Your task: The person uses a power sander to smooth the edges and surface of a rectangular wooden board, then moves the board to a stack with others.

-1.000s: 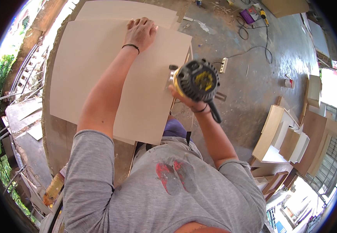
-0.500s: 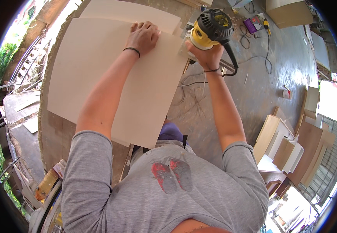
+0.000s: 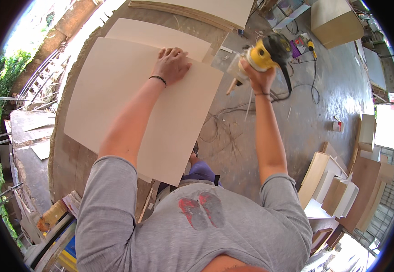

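Note:
My left hand (image 3: 171,66) rests on a large white board (image 3: 111,90), near its far edge, with the fingers laid out over the surface. Beneath it, a second white board (image 3: 160,40) sticks out on the far side. To the right, my right hand (image 3: 260,78) is closed around a yellow and black router (image 3: 261,53) with a dark cord. The router is held in the air, tilted and apart from the board's right edge. Motion blurs its top and base, so I cannot tell whether it is running.
The boards lie on a worn brown work table (image 3: 77,158). Further white panels (image 3: 206,8) are stacked beyond. On the grey floor (image 3: 306,122) are loose cords, a purple box (image 3: 299,44) and a small white and red can (image 3: 337,126). Wooden cabinet parts (image 3: 326,181) stand at the right.
My right hand has carried the router rightward, away from the board's edge, and tilted it. My left hand stays on the board. The whole view has shifted a little.

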